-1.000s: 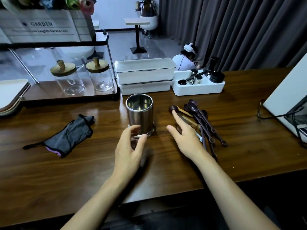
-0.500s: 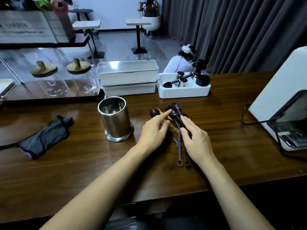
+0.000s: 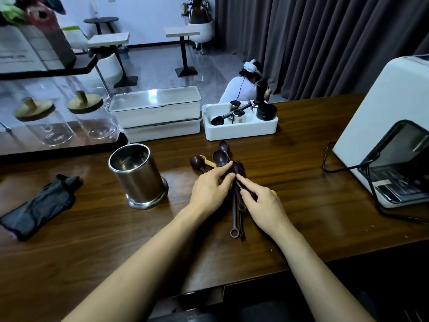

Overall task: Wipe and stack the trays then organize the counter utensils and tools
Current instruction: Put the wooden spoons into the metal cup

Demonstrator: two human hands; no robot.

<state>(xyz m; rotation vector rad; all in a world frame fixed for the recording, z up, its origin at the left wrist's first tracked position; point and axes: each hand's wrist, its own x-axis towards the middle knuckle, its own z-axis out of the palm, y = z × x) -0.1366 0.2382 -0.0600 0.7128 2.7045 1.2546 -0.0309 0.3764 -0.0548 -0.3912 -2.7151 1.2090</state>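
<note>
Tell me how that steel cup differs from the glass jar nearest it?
The steel cup is opaque metal; the glass jar is clear. The steel cup is open on top; the glass jar wears a wooden lid. The steel cup stands on the counter; the glass jar on a raised shelf behind it. Both stand upright and look empty.

Item: my L hand (image 3: 210, 191), R hand (image 3: 264, 205). Both bare; forearms bare to frame edge, unsleeved.
</note>
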